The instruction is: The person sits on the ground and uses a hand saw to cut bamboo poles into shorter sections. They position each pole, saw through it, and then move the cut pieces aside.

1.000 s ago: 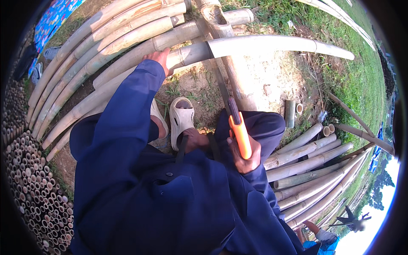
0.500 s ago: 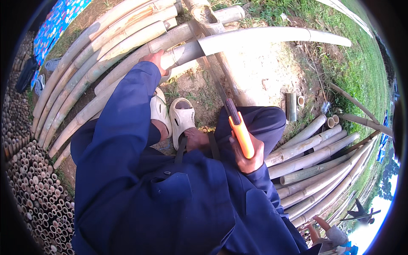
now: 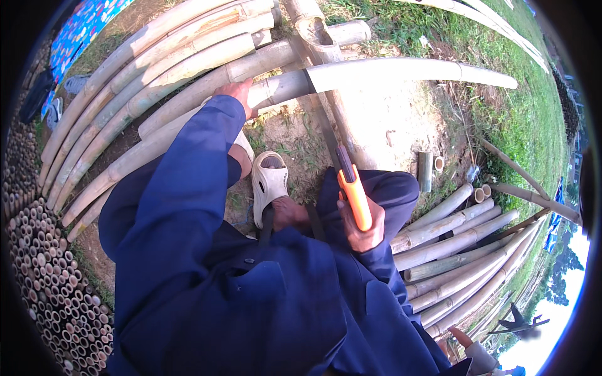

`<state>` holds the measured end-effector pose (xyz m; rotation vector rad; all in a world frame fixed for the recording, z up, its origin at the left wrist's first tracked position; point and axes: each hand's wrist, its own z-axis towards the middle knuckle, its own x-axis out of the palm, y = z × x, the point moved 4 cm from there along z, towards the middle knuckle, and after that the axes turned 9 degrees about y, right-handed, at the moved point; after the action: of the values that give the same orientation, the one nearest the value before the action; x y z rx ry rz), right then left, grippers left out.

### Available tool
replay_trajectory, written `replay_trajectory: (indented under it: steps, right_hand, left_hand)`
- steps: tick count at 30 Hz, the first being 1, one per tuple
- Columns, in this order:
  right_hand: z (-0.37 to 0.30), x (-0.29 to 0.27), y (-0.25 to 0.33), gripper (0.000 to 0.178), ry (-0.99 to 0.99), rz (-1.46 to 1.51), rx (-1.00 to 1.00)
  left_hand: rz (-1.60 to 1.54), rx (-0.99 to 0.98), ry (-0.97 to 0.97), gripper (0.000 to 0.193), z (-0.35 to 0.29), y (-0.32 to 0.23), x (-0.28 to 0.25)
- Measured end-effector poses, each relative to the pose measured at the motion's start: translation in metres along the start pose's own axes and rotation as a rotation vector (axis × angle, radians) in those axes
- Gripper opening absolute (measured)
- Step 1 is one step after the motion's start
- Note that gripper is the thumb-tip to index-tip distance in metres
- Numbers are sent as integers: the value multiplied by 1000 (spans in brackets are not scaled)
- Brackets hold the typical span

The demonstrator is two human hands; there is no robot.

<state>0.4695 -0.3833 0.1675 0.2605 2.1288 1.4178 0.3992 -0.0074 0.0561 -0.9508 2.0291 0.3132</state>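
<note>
A long pale bamboo pole (image 3: 389,72) lies crosswise in front of me, over a bamboo support (image 3: 342,116). My left hand (image 3: 236,97) is wrapped round the pole's left part. In my right hand (image 3: 367,232), closed and lower down by my knee, is the orange handle of a hand saw (image 3: 355,199). Its thin blade runs up and away to the pole and meets it just right of my left hand, where shadow turns to bright sunlight. How deep the blade sits in the bamboo I cannot tell.
Several long bamboo poles (image 3: 144,81) lie at the left, and more (image 3: 464,238) are stacked at the right. Cut bamboo tubes (image 3: 56,282) are piled at the lower left. A short bamboo piece (image 3: 425,172) stands right of my knee. Part of another person (image 3: 480,357) shows at the lower right.
My view has shifted a little, so the pole sits lower in it. The saw's handle is slightly nearer the pole. My left hand keeps its hold.
</note>
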Motion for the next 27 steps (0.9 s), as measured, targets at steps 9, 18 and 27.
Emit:
replay_trajectory:
  steps: [9,18,27]
  right_hand:
    - [-53,-16,-7,34,-19,-54,36]
    - [-5,-4,7,23,44,10,100]
    - [40,13,-6,14,61,-2,17]
  left_hand:
    - [-4,26,-25,78,-9,4,-8]
    - [-19,42,-69,76,-13,10,-1]
    - [-39,43,-75,81,-10,7,-2]
